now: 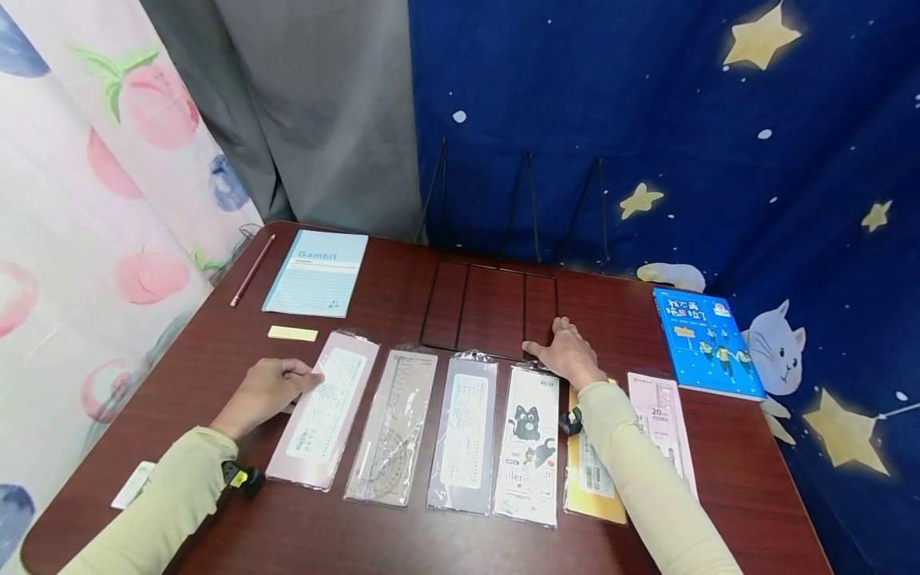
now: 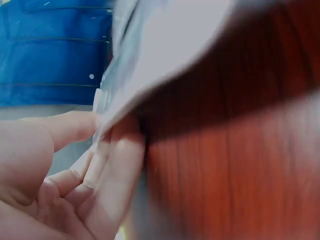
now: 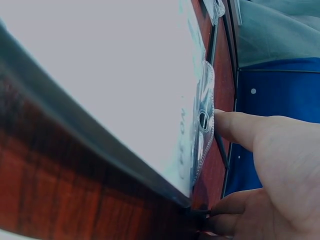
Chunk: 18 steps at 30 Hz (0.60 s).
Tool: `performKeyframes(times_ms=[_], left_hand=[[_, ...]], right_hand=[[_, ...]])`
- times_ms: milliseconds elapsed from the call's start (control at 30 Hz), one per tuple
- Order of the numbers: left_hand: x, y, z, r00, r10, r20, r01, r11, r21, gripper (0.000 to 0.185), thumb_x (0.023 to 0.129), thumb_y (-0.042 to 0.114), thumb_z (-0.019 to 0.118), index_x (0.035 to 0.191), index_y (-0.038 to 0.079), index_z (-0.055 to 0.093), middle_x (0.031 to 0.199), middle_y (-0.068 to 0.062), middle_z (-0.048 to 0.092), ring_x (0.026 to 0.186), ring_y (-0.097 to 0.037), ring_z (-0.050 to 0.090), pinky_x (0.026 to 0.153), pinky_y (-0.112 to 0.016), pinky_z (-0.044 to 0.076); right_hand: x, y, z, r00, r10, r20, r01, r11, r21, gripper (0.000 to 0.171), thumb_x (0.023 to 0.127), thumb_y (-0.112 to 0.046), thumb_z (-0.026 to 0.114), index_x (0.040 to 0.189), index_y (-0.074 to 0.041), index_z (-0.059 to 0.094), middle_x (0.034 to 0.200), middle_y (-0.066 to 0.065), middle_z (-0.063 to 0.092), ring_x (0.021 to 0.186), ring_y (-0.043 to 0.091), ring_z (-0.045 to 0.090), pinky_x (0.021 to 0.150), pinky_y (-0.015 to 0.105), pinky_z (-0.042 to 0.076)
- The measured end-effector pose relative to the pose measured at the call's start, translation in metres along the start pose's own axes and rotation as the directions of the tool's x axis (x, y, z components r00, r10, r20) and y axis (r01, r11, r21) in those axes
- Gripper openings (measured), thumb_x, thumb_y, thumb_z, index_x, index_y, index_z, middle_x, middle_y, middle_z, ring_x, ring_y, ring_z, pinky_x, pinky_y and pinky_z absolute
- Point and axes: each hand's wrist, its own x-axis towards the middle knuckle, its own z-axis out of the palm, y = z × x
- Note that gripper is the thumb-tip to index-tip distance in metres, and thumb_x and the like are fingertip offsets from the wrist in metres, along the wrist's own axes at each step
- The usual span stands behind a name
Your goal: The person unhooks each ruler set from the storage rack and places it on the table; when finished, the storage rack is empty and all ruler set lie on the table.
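Closest to me are my own sleeves, then the row of six ruler packs lined up across the table (image 1: pixel 216 351). My left hand (image 1: pixel 267 389) is at about 9 o'clock, fingers loosely curled with the tips on the left edge of the pink ruler pack (image 1: pixel 323 411); the left wrist view shows that edge lifted a bit over my fingers (image 2: pixel 107 165), so I'm pinching it lightly, not a full grip. My right hand (image 1: pixel 568 353) sits flat and relaxed around 1 o'clock, fingers spread, resting on the table at the top of the cat ruler pack (image 1: pixel 528 443) and over the top of the yellow ruler pack (image 1: pixel 591 479). The right wrist view shows my thumb right next to the hang hole of a pack.

Between those: a clear pack with a protractor (image 1: pixel 391 427) and a pale purple pack (image 1: pixel 463 431). Another pink pack (image 1: pixel 663 419) is at 3 o'clock past my right arm. Up at 12 there's a black wire rack (image 1: pixel 492 307), at 11 a light blue notebook (image 1: pixel 316 273), a pencil (image 1: pixel 252 270) and a yellow eraser (image 1: pixel 292 333). A blue book (image 1: pixel 707 343) is at 2 o'clock.
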Motion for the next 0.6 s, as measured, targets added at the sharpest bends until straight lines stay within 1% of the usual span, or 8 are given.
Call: performKeyframes(times_ms=[67, 133, 200, 267, 367, 467, 533, 600], left_hand=[[0.000, 0.002, -0.001, 1.000, 0.009, -0.018, -0.008, 0.996, 0.083, 0.037, 0.099, 0.037, 0.068, 0.109, 0.002, 0.075, 0.082, -0.003, 0.071, 0.072, -0.016, 0.071, 0.065, -0.033, 0.058], [0.000, 0.004, -0.001, 0.999, 0.016, -0.043, -0.009, 0.987, 0.162, 0.035, 0.098, 0.037, 0.069, 0.105, 0.004, 0.076, 0.072, 0.000, 0.069, 0.064, -0.015, 0.068, 0.061, -0.031, 0.051], [0.000, 0.005, -0.001, 0.997, 0.033, -0.073, -0.014, 0.970, 0.242, 0.033, 0.096, 0.037, 0.071, 0.099, 0.005, 0.076, 0.068, 0.002, 0.066, 0.062, -0.014, 0.062, 0.060, -0.031, 0.044], [-0.001, 0.006, 0.000, 0.994, 0.045, -0.101, -0.013, 0.954, 0.298, 0.032, 0.094, 0.038, 0.072, 0.093, 0.006, 0.076, 0.068, 0.001, 0.066, 0.064, -0.017, 0.059, 0.060, -0.032, 0.041], [-0.002, 0.008, 0.000, 0.990, 0.055, -0.133, -0.005, 0.938, 0.346, 0.033, 0.092, 0.037, 0.075, 0.087, 0.005, 0.076, 0.070, -0.002, 0.068, 0.066, -0.020, 0.056, 0.059, -0.035, 0.042], [-0.002, 0.011, 0.000, 0.982, 0.082, -0.169, -0.015, 0.931, 0.364, 0.034, 0.092, 0.037, 0.076, 0.083, 0.004, 0.075, 0.069, -0.004, 0.068, 0.064, -0.022, 0.057, 0.058, -0.036, 0.043], [0.000, 0.016, 0.000, 0.972, 0.121, -0.200, -0.039, 0.928, 0.370, 0.035, 0.093, 0.038, 0.076, 0.081, 0.005, 0.075, 0.065, -0.003, 0.066, 0.060, -0.020, 0.055, 0.055, -0.035, 0.042], [0.003, 0.021, 0.002, 0.956, 0.178, -0.233, -0.080, 0.923, 0.377, 0.035, 0.094, 0.038, 0.075, 0.081, 0.006, 0.074, 0.062, -0.002, 0.063, 0.057, -0.019, 0.053, 0.053, -0.033, 0.039]], right_hand=[[0.000, 0.000, 0.001, 1.000, 0.000, -0.002, 0.000, 1.000, 0.001, 0.099, 0.097, -0.056, 0.063, 0.164, 0.003, 0.019, 0.172, 0.025, 0.013, 0.155, 0.049, 0.027, 0.121, 0.066, 0.029], [0.000, 0.000, 0.002, 1.000, -0.001, -0.004, 0.001, 1.000, 0.005, 0.099, 0.098, -0.056, 0.063, 0.164, 0.003, 0.019, 0.172, 0.025, 0.013, 0.155, 0.049, 0.027, 0.121, 0.066, 0.029], [-0.001, 0.000, 0.002, 1.000, -0.002, -0.007, 0.002, 1.000, 0.008, 0.098, 0.098, -0.056, 0.063, 0.164, 0.003, 0.020, 0.172, 0.025, 0.013, 0.154, 0.049, 0.028, 0.121, 0.066, 0.029], [-0.001, 0.000, 0.003, 1.000, -0.003, -0.007, 0.003, 1.000, 0.009, 0.098, 0.098, -0.056, 0.063, 0.164, 0.003, 0.020, 0.172, 0.025, 0.014, 0.154, 0.049, 0.029, 0.121, 0.066, 0.030], [-0.001, 0.000, 0.003, 1.000, -0.006, -0.005, 0.006, 1.000, 0.010, 0.098, 0.098, -0.056, 0.063, 0.164, 0.003, 0.020, 0.172, 0.025, 0.013, 0.154, 0.049, 0.029, 0.121, 0.066, 0.030], [-0.001, 0.001, 0.002, 1.000, -0.004, -0.006, 0.004, 1.000, 0.013, 0.099, 0.097, -0.055, 0.063, 0.164, 0.002, 0.019, 0.172, 0.025, 0.013, 0.154, 0.049, 0.028, 0.120, 0.066, 0.030], [0.000, 0.002, 0.001, 1.000, -0.003, -0.006, 0.003, 1.000, 0.014, 0.099, 0.097, -0.055, 0.064, 0.164, 0.003, 0.019, 0.172, 0.026, 0.013, 0.153, 0.050, 0.029, 0.120, 0.067, 0.030], [0.000, 0.003, 0.001, 1.000, 0.000, -0.005, 0.000, 1.000, 0.020, 0.099, 0.097, -0.055, 0.064, 0.164, 0.002, 0.019, 0.172, 0.026, 0.013, 0.153, 0.051, 0.030, 0.120, 0.067, 0.031]])
